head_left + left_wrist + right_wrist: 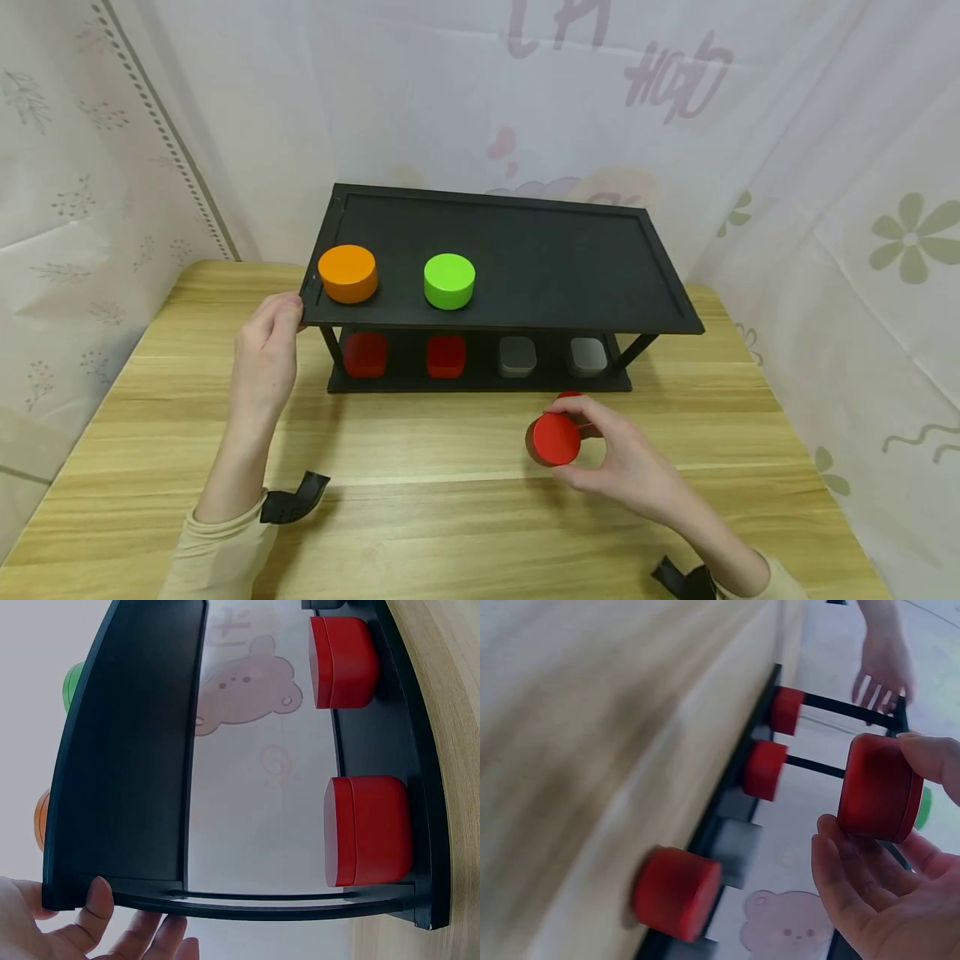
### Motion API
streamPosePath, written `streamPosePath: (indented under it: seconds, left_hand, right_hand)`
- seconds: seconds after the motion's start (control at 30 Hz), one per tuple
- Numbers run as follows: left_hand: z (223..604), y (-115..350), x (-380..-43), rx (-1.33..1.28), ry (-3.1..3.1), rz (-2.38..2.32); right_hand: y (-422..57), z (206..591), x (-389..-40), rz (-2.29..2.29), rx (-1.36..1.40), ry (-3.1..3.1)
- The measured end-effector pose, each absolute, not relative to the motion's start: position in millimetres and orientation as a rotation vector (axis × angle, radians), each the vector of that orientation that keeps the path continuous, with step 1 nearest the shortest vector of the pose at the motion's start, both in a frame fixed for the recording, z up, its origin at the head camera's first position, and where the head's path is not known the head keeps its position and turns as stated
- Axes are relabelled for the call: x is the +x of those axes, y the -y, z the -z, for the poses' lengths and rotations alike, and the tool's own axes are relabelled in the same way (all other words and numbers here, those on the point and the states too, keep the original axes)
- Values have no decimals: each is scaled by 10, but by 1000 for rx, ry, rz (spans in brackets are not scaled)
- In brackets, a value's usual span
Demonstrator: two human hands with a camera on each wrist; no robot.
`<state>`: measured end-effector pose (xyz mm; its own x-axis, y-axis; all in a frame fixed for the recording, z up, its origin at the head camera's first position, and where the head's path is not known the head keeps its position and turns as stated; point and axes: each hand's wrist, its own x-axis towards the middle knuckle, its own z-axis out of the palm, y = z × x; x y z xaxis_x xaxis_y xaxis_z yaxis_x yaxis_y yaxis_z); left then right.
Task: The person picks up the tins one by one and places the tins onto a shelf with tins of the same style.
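A black two-tier rack point(540, 258) stands on the wooden table. My left hand point(267, 354) grips the left front corner of its upper shelf, thumb and fingers at the edge in the left wrist view. In front of the rack, my right hand point(626, 458) holds a round red tin point(877, 787) between thumb and fingers, raised off the table. Another red tin point(676, 892) sits on the table near the rack's lower shelf, mostly hidden behind my right hand in the head view. An orange round tin point(348, 273) and a green round tin point(449, 282) rest on the upper shelf.
On the lower shelf stand two red square tins point(365, 355) at left and two grey square tins point(517, 357) at right. A printed white curtain point(450, 100) hangs behind and beside the wooden table point(420, 517). Black straps point(292, 500) are at both wrists.
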<state>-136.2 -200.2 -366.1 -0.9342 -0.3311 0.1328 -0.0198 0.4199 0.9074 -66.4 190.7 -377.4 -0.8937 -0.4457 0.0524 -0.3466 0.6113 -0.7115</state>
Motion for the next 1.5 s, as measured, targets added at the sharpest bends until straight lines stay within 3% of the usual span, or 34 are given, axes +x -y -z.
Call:
streamPosePath:
  seconds: [0.73, 1.07, 1.5]
  left_hand:
    - [3672, 2023, -1367, 296, 2413, 1554]
    - [3676, 2026, -1362, 298, 2418, 1546]
    - [3678, 2024, -1369, 286, 2415, 1529]
  right_hand:
    - [-1861, 3082, -923, 1287, -726, -2719]
    - [-1791, 2850, -1252, 1436, -790, -2695]
    - [-1594, 2554, -1412, 1409, -660, -2749]
